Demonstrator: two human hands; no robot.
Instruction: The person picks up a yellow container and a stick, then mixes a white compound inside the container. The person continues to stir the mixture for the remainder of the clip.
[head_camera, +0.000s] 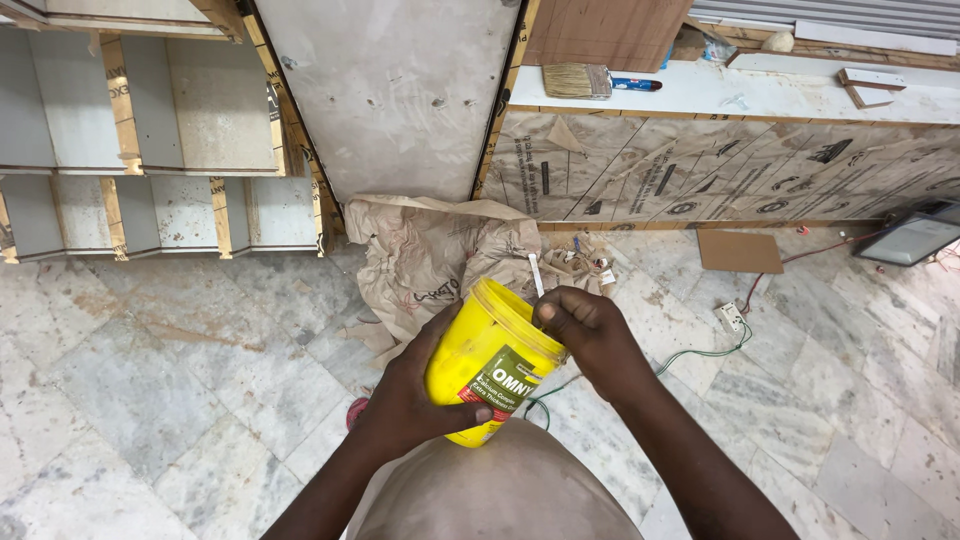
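Yellow tub (490, 360) in left hand (415, 395), right hand (590, 335) at its rim (white stick (536, 275) upright).

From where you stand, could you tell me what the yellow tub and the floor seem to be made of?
The yellow tub held by the left hand looks like glossy moulded plastic, judging by its even colour, thin rim and soft sheen. The floor appears to be polished stone slabs, probably marble: grey-white veining and visible joints, dulled by dust.

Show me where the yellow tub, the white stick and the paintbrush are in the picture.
yellow tub (470, 352): head view, on its yellow side wall above the label.
white stick (536, 274): head view, on the shaft above the right hand.
paintbrush (577, 81): head view, on the bristles.
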